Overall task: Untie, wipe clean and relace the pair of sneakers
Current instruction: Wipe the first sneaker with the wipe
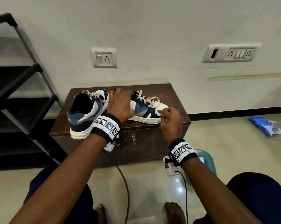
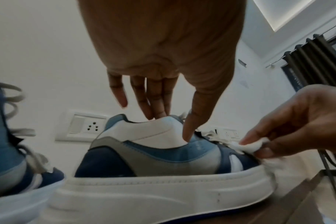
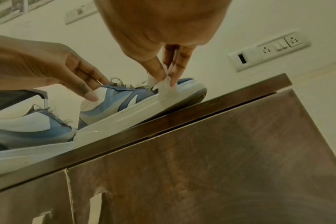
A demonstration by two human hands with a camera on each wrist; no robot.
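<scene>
Two blue, grey and white sneakers stand on a dark wooden cabinet (image 1: 173, 94). My left hand (image 1: 122, 101) pinches the heel collar of the right-hand sneaker (image 1: 143, 113), fingers inside and thumb on the outer side (image 2: 173, 125). My right hand (image 1: 164, 113) pinches a white wipe (image 1: 157, 112) against that sneaker's side near the toe, as the right wrist view shows (image 3: 167, 78). Its cream laces (image 1: 148, 99) lie loose over the tongue. The other sneaker (image 1: 86, 110) stands to the left, heel toward me, overhanging the cabinet's front edge.
A black shelf rack (image 1: 23, 94) stands left of the cabinet. Wall sockets (image 1: 104, 58) sit behind it. A blue packet (image 1: 265, 126) lies on the floor at right, and a teal object (image 1: 209, 160) is below my right wrist. My knees and feet are in front.
</scene>
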